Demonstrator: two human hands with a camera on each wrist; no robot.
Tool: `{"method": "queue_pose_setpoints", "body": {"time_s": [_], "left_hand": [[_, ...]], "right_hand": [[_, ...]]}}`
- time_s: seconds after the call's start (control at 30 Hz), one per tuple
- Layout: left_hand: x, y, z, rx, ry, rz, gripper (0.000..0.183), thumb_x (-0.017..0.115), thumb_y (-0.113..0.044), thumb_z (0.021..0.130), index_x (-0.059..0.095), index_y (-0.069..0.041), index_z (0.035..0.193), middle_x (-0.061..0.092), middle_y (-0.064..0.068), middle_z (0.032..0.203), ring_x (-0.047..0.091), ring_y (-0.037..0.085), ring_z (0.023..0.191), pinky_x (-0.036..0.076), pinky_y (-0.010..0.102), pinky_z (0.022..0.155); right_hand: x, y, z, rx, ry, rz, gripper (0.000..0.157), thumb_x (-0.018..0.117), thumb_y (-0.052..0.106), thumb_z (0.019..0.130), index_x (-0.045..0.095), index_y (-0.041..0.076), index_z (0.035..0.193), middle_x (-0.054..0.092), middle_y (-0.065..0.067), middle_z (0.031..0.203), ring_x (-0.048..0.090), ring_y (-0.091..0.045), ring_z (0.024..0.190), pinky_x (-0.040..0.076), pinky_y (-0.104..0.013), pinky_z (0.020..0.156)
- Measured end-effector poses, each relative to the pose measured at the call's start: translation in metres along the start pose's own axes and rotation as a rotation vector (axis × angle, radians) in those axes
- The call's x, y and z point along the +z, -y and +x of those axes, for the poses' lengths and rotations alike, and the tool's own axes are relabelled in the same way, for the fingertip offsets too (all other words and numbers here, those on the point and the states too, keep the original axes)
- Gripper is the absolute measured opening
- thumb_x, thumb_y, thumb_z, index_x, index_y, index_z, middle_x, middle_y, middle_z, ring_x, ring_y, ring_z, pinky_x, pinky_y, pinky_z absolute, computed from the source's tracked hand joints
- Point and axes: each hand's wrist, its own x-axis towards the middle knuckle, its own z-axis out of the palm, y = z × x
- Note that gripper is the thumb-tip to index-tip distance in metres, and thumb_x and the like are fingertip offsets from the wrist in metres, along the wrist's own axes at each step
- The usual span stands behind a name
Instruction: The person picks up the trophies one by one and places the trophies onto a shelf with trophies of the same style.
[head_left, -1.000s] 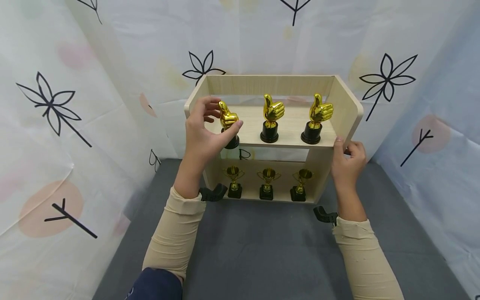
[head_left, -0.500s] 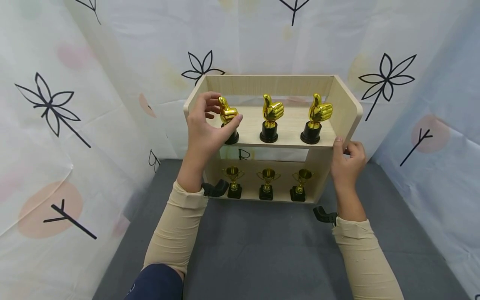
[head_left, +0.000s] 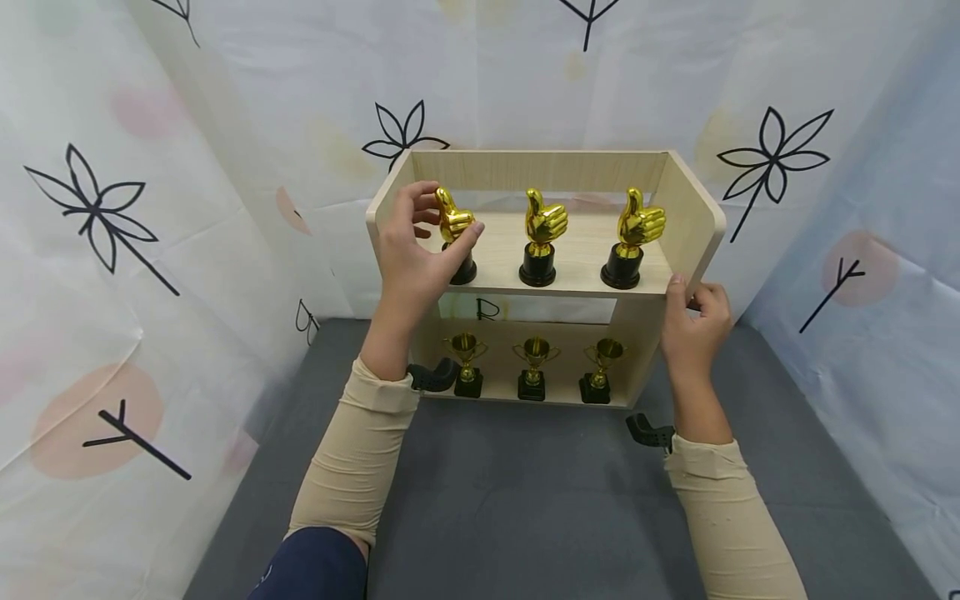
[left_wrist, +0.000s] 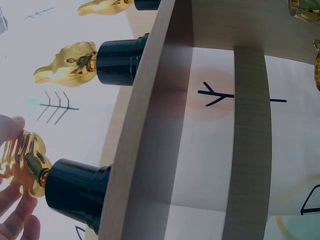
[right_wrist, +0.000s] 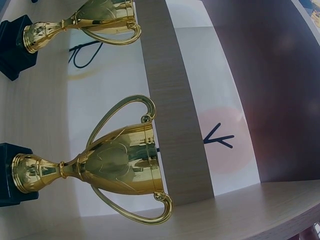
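Observation:
My left hand [head_left: 411,257] pinches the gold head of a thumbs-up trophy [head_left: 454,223] between thumb and fingers. In the left wrist view, that trophy's black base [left_wrist: 75,192] is at the front edge of the upper board of the wooden shelf [head_left: 498,254]. Whether it bears fully on the board I cannot tell. Two more thumbs-up trophies, a middle one [head_left: 542,242] and a right one [head_left: 632,242], stand upright on the same board. My right hand [head_left: 696,329] grips the shelf's right side panel [head_left: 693,217] near the front, thumb on the edge; the right wrist view does not show its fingers.
Three gold cup trophies stand on the lower board: left [head_left: 467,354], middle [head_left: 534,358] and right [head_left: 600,362]. The shelf stands on a grey tabletop [head_left: 525,492]. A patterned white cloth [head_left: 300,83] hangs behind and at both sides.
My left hand has moved slightly up and inward with the left thumbs-up trophy, which is now about level with the other two. The right hand has kept its place on the shelf.

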Motion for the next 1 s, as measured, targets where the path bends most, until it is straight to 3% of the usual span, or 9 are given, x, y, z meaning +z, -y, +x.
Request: {"method": "queue_pose_setpoints", "body": {"time_s": [0.33, 0.43, 0.8, 1.0], "left_hand": [[0.006, 0.006, 0.001, 0.007, -0.008, 0.006, 0.065, 0.086, -0.028, 0.09, 0.057, -0.004, 0.142, 0.07, 0.015, 0.123, 0.067, 0.028, 0.103, 0.05, 0.042, 0.085], [0.009, 0.008, 0.001, 0.005, -0.013, 0.021, 0.065, 0.086, -0.03, 0.091, 0.056, -0.004, 0.143, 0.071, 0.015, 0.123, 0.067, 0.027, 0.103, 0.049, 0.038, 0.085], [0.015, 0.013, -0.001, -0.002, -0.039, 0.015, 0.068, 0.086, -0.033, 0.09, 0.055, -0.005, 0.144, 0.069, 0.015, 0.123, 0.065, 0.027, 0.104, 0.048, 0.038, 0.086], [0.015, 0.015, -0.003, 0.004, -0.046, 0.008, 0.069, 0.085, -0.031, 0.09, 0.054, -0.003, 0.144, 0.069, 0.017, 0.123, 0.064, 0.029, 0.102, 0.05, 0.05, 0.086]], "right_hand": [[0.0, 0.001, 0.0, -0.007, -0.009, -0.01, 0.045, 0.064, 0.029, 0.101, 0.071, -0.012, 0.082, 0.048, 0.032, 0.083, 0.048, 0.011, 0.082, 0.04, -0.016, 0.08], [-0.001, 0.002, -0.001, -0.002, -0.012, -0.01, 0.046, 0.065, 0.03, 0.101, 0.072, -0.012, 0.084, 0.048, 0.032, 0.083, 0.048, 0.011, 0.082, 0.04, -0.016, 0.08], [0.0, 0.001, -0.001, 0.006, -0.01, -0.017, 0.046, 0.064, 0.032, 0.101, 0.074, -0.012, 0.088, 0.048, 0.033, 0.085, 0.049, 0.011, 0.082, 0.04, -0.017, 0.08], [0.0, 0.0, -0.001, 0.004, -0.01, -0.012, 0.046, 0.065, 0.032, 0.1, 0.075, -0.012, 0.089, 0.049, 0.032, 0.084, 0.049, 0.01, 0.081, 0.039, -0.017, 0.08]]}}
